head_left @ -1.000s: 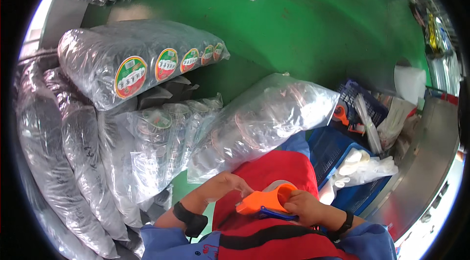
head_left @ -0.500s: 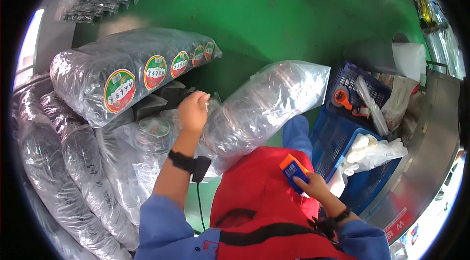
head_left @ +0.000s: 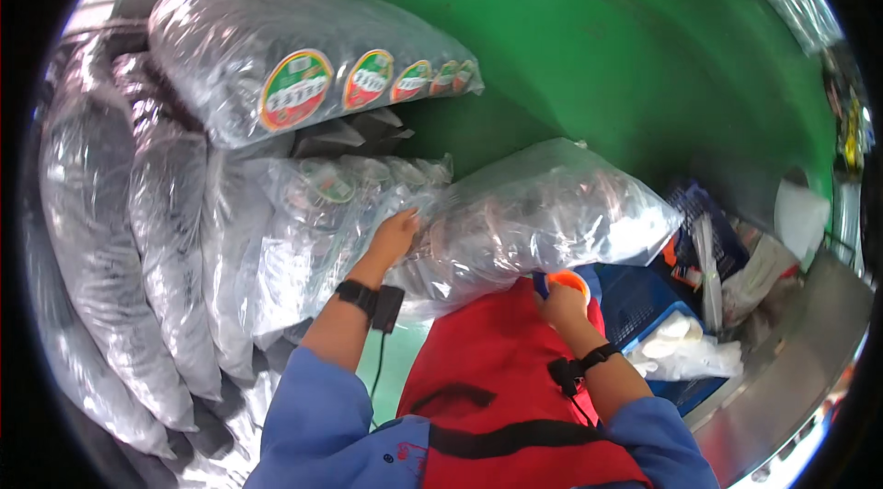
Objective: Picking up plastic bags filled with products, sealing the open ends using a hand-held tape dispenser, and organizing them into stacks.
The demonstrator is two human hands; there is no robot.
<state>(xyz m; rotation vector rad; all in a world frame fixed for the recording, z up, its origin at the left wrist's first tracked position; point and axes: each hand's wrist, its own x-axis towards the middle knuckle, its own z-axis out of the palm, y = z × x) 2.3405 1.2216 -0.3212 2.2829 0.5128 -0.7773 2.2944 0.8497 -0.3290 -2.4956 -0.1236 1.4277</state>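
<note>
L grip (head_left: 395, 237) now down at L end of bag (head_left: 543, 204); can't tell if clasping. R grip (head_left: 561, 307), closed on tape disp (head_left: 568, 277), moved fwd; bag just ahead, so disp now nr it.

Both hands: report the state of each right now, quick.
Left hand: at the long, clear plastic bag; whether its grip is open or closed cannot be told.
Right hand: closed, holding the orange and blue handheld tape dispenser.
</note>
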